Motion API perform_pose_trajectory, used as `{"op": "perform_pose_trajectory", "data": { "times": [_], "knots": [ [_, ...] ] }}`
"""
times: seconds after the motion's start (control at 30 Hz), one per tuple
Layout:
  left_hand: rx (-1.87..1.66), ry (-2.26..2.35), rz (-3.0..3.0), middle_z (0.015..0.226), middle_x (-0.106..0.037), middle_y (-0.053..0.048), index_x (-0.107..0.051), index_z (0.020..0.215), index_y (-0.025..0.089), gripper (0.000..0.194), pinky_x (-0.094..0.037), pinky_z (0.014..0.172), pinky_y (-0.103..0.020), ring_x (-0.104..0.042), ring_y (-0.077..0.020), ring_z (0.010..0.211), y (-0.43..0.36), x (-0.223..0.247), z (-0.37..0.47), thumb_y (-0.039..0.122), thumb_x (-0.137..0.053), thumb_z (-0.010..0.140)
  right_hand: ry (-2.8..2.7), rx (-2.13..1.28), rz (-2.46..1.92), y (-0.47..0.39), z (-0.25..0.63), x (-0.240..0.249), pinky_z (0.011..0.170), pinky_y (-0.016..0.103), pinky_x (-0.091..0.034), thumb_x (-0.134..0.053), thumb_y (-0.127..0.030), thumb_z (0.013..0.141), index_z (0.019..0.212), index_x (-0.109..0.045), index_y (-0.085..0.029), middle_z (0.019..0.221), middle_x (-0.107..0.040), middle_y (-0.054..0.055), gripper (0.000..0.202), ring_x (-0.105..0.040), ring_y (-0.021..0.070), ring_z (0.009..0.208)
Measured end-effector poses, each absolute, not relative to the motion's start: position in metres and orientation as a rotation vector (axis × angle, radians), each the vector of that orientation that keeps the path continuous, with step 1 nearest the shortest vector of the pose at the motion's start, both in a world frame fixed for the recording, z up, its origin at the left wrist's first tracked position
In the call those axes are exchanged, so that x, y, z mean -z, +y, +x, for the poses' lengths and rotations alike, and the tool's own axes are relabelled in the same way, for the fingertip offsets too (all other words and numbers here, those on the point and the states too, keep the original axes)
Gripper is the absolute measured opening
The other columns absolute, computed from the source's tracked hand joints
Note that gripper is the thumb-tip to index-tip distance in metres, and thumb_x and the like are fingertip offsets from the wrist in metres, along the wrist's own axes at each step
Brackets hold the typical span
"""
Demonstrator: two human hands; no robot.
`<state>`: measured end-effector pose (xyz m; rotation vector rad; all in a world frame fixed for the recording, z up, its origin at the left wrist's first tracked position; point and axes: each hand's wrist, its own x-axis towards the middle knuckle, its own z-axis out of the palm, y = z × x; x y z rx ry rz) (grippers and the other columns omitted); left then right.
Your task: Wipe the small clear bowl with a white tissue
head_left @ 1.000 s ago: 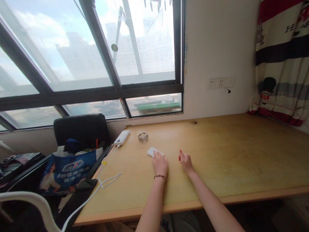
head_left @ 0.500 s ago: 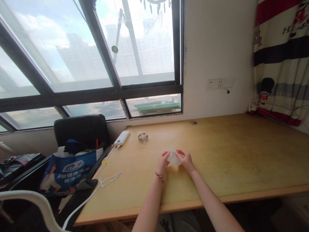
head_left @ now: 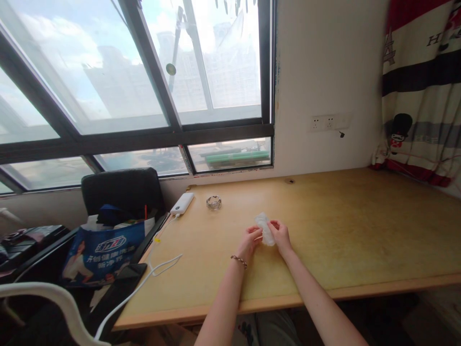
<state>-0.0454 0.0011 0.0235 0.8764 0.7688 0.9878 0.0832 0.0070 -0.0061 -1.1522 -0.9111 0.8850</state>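
Observation:
A small, thin, whitish, half see-through sheet [head_left: 266,232], crumpled like tissue or film, is held up just above the wooden desk. My right hand [head_left: 281,237] is closed on its right edge, thumb and fingers pinching it. On the other side, my left hand [head_left: 251,240], with a braided bracelet [head_left: 239,261] on its wrist, has its fingers partly stretched and slightly apart, the tips at the sheet's left edge. Whether those tips grip the edge is hard to see. Farther back on the desk lies a silvery, ring-shaped openwork object [head_left: 213,203].
A white power bank [head_left: 182,203] with a white cable [head_left: 167,265] rests along the left edge of the desk [head_left: 342,226]. Left of it, a blue bag [head_left: 104,257] sits on a black chair [head_left: 122,190]. Window, wall sockets [head_left: 323,123] and a patterned curtain [head_left: 421,105] are behind.
The sheet has turned from spread flat between both hands to a crumpled, more upright shape. My left fingers have loosened and shifted; my right hand still holds it.

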Motion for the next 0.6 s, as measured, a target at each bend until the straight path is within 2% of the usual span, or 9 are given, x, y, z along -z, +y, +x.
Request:
{"op": "perform_pose_trajectory", "data": {
  "times": [0.13, 0.33, 0.6],
  "knots": [
    [-1.110, 0.929, 1.072, 0.082, -0.063, -0.008, -0.061, 0.075, 0.012, 0.028, -0.045, 0.069, -0.026, -0.058, -0.0168, 0.076, 0.007, -0.022, -0.045, 0.034, -0.067, 0.058, -0.987, -0.781, -1.201, 0.004, 0.081, 0.001, 0.059, 0.026, -0.047, -0.059, -0.042, 0.062, 0.084, -0.056, -0.016, 0.079, -0.063, 0.006, 0.034, -0.059, 0.0163, 0.069],
    [-1.161, 0.974, 1.335, 0.074, -0.065, -0.007, -0.064, 0.074, 0.013, 0.027, -0.044, 0.069, -0.028, -0.059, -0.0182, 0.073, 0.010, -0.018, -0.044, 0.036, -0.064, 0.060, -1.157, -0.927, -1.144, -0.001, 0.076, -0.005, 0.058, 0.026, -0.047, -0.060, -0.043, 0.061, 0.077, -0.062, -0.015, 0.072, -0.065, 0.006, 0.032, -0.060, 0.0172, 0.064],
    [-1.158, 0.959, 1.341, 0.079, -0.065, -0.008, -0.065, 0.077, 0.013, 0.028, -0.043, 0.073, -0.030, -0.058, -0.0194, 0.076, 0.010, -0.018, -0.045, 0.035, -0.065, 0.059, -1.150, -0.915, -1.157, 0.001, 0.078, -0.006, 0.055, 0.025, -0.044, -0.055, -0.044, 0.065, 0.072, -0.066, -0.013, 0.067, -0.066, 0.005, 0.033, -0.058, 0.0169, 0.061]
  ]
}}
